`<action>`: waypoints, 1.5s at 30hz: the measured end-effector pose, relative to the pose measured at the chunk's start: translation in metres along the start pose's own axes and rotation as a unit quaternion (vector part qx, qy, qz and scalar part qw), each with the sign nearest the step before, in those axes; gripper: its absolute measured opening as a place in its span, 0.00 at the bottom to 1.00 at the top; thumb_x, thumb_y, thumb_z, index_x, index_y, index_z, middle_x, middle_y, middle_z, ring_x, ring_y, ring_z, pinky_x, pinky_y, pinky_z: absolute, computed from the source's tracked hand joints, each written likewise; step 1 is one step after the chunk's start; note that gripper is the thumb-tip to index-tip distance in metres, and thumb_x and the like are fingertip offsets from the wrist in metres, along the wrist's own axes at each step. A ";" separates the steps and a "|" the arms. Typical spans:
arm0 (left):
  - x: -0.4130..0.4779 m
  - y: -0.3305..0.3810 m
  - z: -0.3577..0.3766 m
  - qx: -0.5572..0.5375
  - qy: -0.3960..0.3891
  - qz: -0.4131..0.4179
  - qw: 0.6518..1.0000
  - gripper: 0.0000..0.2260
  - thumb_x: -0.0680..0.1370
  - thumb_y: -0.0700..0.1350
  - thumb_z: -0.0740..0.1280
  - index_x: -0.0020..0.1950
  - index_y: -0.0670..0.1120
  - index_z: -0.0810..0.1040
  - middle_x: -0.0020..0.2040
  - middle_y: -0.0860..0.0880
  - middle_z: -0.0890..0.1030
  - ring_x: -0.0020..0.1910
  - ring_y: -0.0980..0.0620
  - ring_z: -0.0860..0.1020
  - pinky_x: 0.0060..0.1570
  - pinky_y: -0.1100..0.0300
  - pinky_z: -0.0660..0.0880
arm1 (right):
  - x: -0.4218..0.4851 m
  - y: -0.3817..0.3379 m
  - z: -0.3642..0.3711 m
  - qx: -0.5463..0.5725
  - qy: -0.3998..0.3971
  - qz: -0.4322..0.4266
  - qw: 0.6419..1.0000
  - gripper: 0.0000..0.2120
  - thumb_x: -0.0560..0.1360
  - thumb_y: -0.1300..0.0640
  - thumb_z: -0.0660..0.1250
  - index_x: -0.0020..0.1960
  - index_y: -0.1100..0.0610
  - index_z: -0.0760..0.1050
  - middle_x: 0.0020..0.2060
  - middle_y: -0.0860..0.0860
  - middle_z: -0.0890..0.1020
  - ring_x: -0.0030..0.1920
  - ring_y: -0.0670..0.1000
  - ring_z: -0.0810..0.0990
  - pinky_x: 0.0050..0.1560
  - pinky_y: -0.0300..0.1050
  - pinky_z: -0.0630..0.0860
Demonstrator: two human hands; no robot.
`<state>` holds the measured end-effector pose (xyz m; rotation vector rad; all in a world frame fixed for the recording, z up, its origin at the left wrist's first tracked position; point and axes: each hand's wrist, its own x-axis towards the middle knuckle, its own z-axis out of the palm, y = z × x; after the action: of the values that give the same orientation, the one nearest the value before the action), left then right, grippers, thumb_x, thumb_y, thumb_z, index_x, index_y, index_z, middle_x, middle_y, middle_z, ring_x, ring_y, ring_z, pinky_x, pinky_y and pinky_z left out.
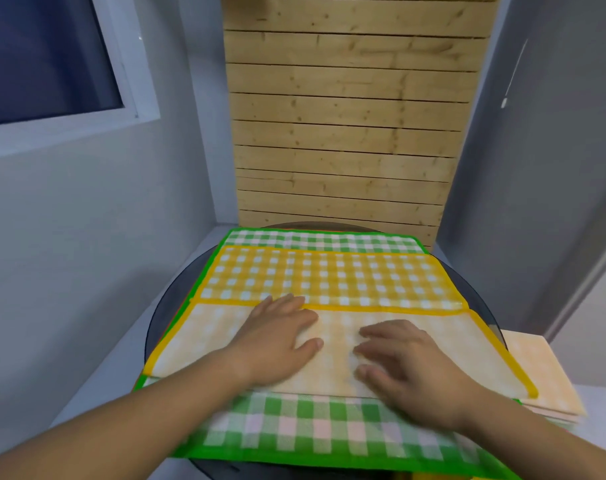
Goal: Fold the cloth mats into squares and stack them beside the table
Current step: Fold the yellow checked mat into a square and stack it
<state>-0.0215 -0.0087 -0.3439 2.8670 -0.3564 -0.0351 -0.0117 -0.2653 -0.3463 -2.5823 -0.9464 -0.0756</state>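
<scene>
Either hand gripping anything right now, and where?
Nothing gripped. Left hand and right hand lie flat, palms down, on the folded-over pale flap of the yellow checked mat.

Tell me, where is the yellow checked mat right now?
The yellow checked mat lies mid-table atop the green checked mat, its near half folded over and pressed under both hands.

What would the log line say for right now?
step: first fold | yellow mat near flap folded over, atop green mat | left hand, right hand pressing flat | folded stack right
</scene>
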 end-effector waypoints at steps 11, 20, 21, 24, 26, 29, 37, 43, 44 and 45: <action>0.011 -0.011 0.015 0.013 -0.014 -0.027 0.999 0.28 0.82 0.66 0.51 0.81 0.60 0.54 0.83 0.55 0.46 0.80 0.57 0.40 0.77 0.55 0.34 | 0.098 0.039 -0.032 0.067 0.051 0.085 0.993 0.09 0.79 0.49 0.65 0.54 0.50 0.82 0.51 0.41 0.81 0.54 0.43 0.77 0.50 0.38 0.68; 0.019 -0.017 0.014 0.062 -0.037 -0.015 0.997 0.30 0.81 0.68 0.46 0.82 0.61 0.45 0.83 0.54 0.43 0.79 0.57 0.37 0.76 0.50 0.35 | 0.199 0.093 0.006 0.015 0.034 0.173 0.984 0.17 0.76 0.38 0.63 0.55 0.49 0.80 0.53 0.50 0.82 0.53 0.53 0.79 0.53 0.46 0.75; 0.021 -0.018 0.014 0.069 -0.033 -0.013 0.997 0.30 0.81 0.68 0.46 0.82 0.61 0.46 0.83 0.54 0.44 0.79 0.57 0.37 0.76 0.49 0.33 | 0.202 0.096 0.009 -0.001 0.047 0.162 0.986 0.17 0.76 0.38 0.63 0.53 0.49 0.81 0.52 0.49 0.83 0.54 0.54 0.78 0.54 0.48 0.75; 0.024 -0.020 0.015 0.064 -0.028 -0.008 0.998 0.30 0.81 0.68 0.47 0.82 0.61 0.48 0.82 0.54 0.46 0.79 0.57 0.38 0.77 0.47 0.32 | 0.208 0.103 0.011 -0.021 0.058 0.154 0.986 0.17 0.74 0.37 0.64 0.52 0.49 0.81 0.51 0.49 0.82 0.55 0.55 0.77 0.55 0.51 0.75; 0.025 -0.021 0.018 0.050 -0.020 -0.009 0.999 0.30 0.81 0.68 0.47 0.82 0.61 0.48 0.82 0.55 0.46 0.79 0.57 0.38 0.77 0.49 0.34 | 0.213 0.108 0.010 -0.031 0.049 0.157 0.986 0.18 0.73 0.37 0.66 0.54 0.48 0.81 0.52 0.49 0.82 0.57 0.56 0.76 0.57 0.51 0.75; 0.023 -0.022 0.021 0.043 -0.009 -0.010 0.999 0.30 0.81 0.68 0.47 0.82 0.61 0.47 0.82 0.55 0.45 0.80 0.57 0.37 0.78 0.50 0.35 | 0.218 0.115 0.009 -0.006 0.055 0.173 0.983 0.19 0.71 0.37 0.69 0.56 0.48 0.81 0.53 0.48 0.82 0.58 0.54 0.77 0.61 0.53 0.74; 0.022 -0.020 0.020 0.037 -0.019 -0.016 0.999 0.30 0.81 0.68 0.46 0.82 0.62 0.46 0.82 0.56 0.42 0.79 0.59 0.34 0.77 0.51 0.33 | 0.229 0.118 0.010 0.011 0.051 0.182 0.982 0.19 0.67 0.34 0.72 0.52 0.44 0.80 0.44 0.44 0.79 0.52 0.52 0.77 0.57 0.54 0.75; 0.022 -0.021 0.022 0.044 -0.016 -0.011 0.999 0.30 0.81 0.68 0.45 0.82 0.61 0.46 0.82 0.56 0.42 0.79 0.58 0.34 0.77 0.49 0.33 | 0.235 0.117 0.004 0.023 0.035 0.194 0.980 0.22 0.66 0.34 0.74 0.53 0.47 0.80 0.46 0.46 0.79 0.48 0.50 0.79 0.50 0.45 0.76; 0.022 -0.021 0.022 0.045 -0.015 -0.011 0.999 0.30 0.81 0.68 0.45 0.82 0.61 0.46 0.82 0.56 0.42 0.79 0.58 0.34 0.77 0.49 0.34 | 0.235 0.117 0.004 0.030 0.036 0.193 0.980 0.22 0.66 0.35 0.74 0.53 0.48 0.80 0.45 0.46 0.79 0.46 0.50 0.79 0.47 0.44 0.75; 0.022 -0.021 0.022 0.044 -0.014 -0.011 0.999 0.30 0.81 0.68 0.45 0.82 0.61 0.46 0.82 0.56 0.42 0.79 0.58 0.34 0.77 0.49 0.34 | 0.236 0.117 0.003 0.033 0.039 0.190 0.981 0.21 0.66 0.36 0.74 0.52 0.48 0.80 0.44 0.46 0.78 0.45 0.50 0.78 0.46 0.44 0.74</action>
<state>0.0034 0.0006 -0.3707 2.9596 -0.3402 -0.0644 0.2437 -0.2017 -0.3463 -2.6271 -0.4098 -0.0383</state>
